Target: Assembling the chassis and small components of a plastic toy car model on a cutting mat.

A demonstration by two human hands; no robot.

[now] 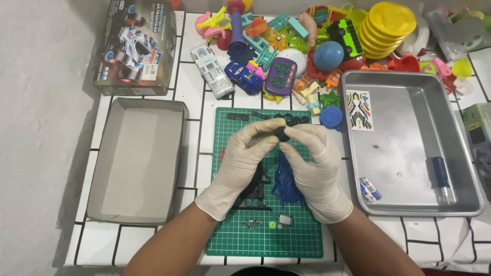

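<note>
Both my hands wear cream latex gloves and meet over a green cutting mat (232,235). My left hand (240,163) and my right hand (317,168) pinch one small black wheel (282,134) between their fingertips. Under my wrists lie a black toy car chassis (255,194) and a blue car body shell (285,185). Several more black tyres (295,120) sit at the mat's far edge. A small motor (285,220), a green gear (272,224) and tiny metal parts (250,224) rest near the mat's front.
An open grey cardboard box (138,161) lies left, its printed lid (135,48) behind it. Right stands a metal tray (463,168) holding a sticker sheet (360,110), a blue-handled screwdriver (441,176) and a small battery (369,188). Colourful toys (307,46) crowd the back.
</note>
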